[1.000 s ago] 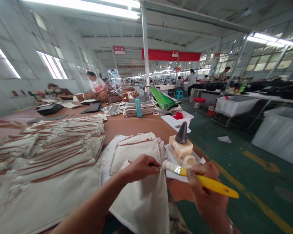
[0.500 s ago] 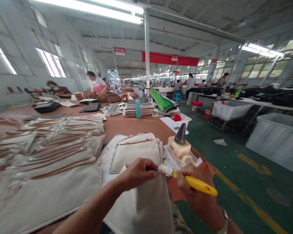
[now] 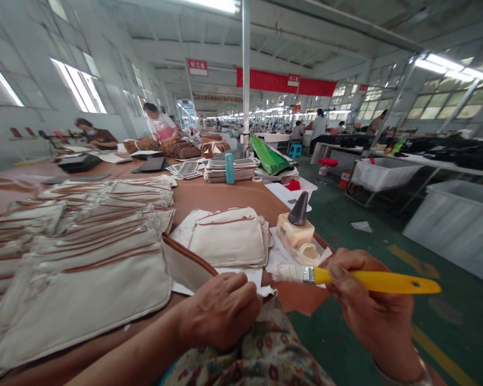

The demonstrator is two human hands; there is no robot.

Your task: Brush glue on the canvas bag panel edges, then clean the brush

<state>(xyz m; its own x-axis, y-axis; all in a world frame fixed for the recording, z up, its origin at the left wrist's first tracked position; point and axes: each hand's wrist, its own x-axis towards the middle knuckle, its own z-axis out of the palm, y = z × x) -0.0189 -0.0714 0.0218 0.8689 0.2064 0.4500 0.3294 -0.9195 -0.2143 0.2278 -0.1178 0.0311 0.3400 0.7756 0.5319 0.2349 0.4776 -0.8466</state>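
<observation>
My right hand (image 3: 370,305) grips a yellow-handled paintbrush (image 3: 370,280), its whitish, coated bristles pointing left. Closed in a fist above my patterned lap, my left hand (image 3: 229,305) holds a cream fabric piece (image 3: 185,262) with brown edging, tilted and seen nearly edge-on. Part of that piece is hidden by the fist. The bristles are apart from the fabric. Beyond the hands, a small stack of cream fabric pieces (image 3: 227,241) lies on white paper. Beside it stands a stained plastic container (image 3: 295,231) with a dark cone on top and an opening facing me.
Rows of overlapping cream pieces (image 3: 116,289) cover the table's left side. Farther back are a turquoise bottle (image 3: 229,169), stacked panels (image 3: 245,169) and a green bag (image 3: 268,155). White bins (image 3: 459,225) stand on the floor at right. Several people work in the background.
My left hand has lowered slightly, and the fabric piece has swung from lying broad over my lap to edge-on at the left. The brush has moved right, away from the fabric.
</observation>
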